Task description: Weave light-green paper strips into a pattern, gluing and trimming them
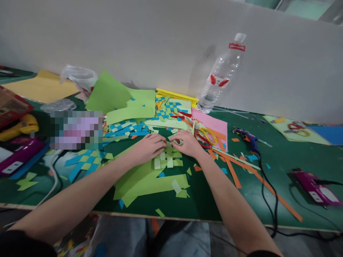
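A small woven paper mat (169, 161) of light green and whitish strips lies in front of me on green paper. Over its far edge, my left hand (148, 146) has its fingers closed together, the tips at the mat's upper edge. My right hand (186, 142) pinches a pale paper strip (179, 142) at the same edge, close beside the left fingertips. The strip's far end is hidden by the fingers. Beneath and nearer to me are larger green paper pieces (150, 185), with a loose whitish scrap (176, 186) on top.
Scissors (206, 135), orange strips (254, 175) and a glue gun (248, 137) with a cable lie to the right. A plastic bottle (221, 75) leans against the wall. Blue-green woven pieces (87, 162) and a purple device (23, 153) are at left.
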`<control>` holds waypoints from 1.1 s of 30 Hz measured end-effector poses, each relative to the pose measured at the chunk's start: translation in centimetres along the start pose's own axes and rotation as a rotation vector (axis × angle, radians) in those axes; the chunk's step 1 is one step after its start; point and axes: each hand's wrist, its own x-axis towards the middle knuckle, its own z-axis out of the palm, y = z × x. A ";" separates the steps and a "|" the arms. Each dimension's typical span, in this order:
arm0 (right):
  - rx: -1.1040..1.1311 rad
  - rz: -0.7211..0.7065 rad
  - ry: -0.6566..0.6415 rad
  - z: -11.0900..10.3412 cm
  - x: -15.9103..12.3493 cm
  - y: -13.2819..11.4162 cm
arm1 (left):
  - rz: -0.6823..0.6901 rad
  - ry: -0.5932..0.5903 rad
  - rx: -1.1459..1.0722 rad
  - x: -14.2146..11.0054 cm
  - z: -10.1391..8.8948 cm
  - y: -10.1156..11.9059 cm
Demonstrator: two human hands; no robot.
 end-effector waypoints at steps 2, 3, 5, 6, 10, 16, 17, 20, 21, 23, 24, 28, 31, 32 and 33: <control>-0.005 -0.001 -0.055 0.0 -0.2 0.5 | -0.002 -0.016 0.014 0.0 0.0 0.1; -0.008 0.002 -0.079 0.1 -0.2 0.6 | -0.002 -0.024 0.018 0.0 0.0 0.1; -0.018 0.005 -0.116 0.3 -0.3 0.8 | -0.001 -0.032 0.019 0.0 -0.1 0.2; -0.022 0.003 -0.127 0.3 -0.3 0.8 | 0.000 -0.031 0.016 0.1 -0.2 0.3; -0.020 0.003 -0.141 0.3 -0.2 0.6 | -0.015 -0.029 -0.018 0.1 -0.1 0.3; -0.051 0.015 -0.151 0.2 0.0 0.1 | -0.077 -0.074 -0.019 0.0 0.2 -0.1; -0.056 0.010 -0.155 0.2 0.1 0.0 | -0.075 -0.074 -0.023 0.0 0.2 -0.1; -0.062 0.000 -0.168 0.2 0.1 0.0 | -0.069 -0.070 -0.029 0.0 0.2 -0.1; -0.062 0.001 -0.173 0.2 0.1 0.0 | -0.068 -0.072 -0.029 0.1 0.2 -0.1; -0.059 0.002 -0.177 0.2 0.1 0.0 | -0.066 -0.071 -0.031 0.1 0.2 -0.2; -0.054 0.003 -0.175 0.2 0.2 0.0 | -0.065 -0.066 -0.034 0.1 0.2 -0.2; 0.033 0.027 -0.141 0.4 0.2 0.1 | -0.054 -0.053 -0.016 0.0 0.4 -0.4; 0.166 0.045 -0.113 0.5 0.2 0.2 | -0.039 -0.056 -0.005 0.0 0.4 -0.4; 0.210 0.047 -0.104 0.5 0.1 0.2 | -0.038 -0.056 -0.007 0.0 0.4 -0.4; 0.250 0.049 -0.097 0.4 0.1 0.2 | -0.038 -0.055 -0.009 0.0 0.4 -0.4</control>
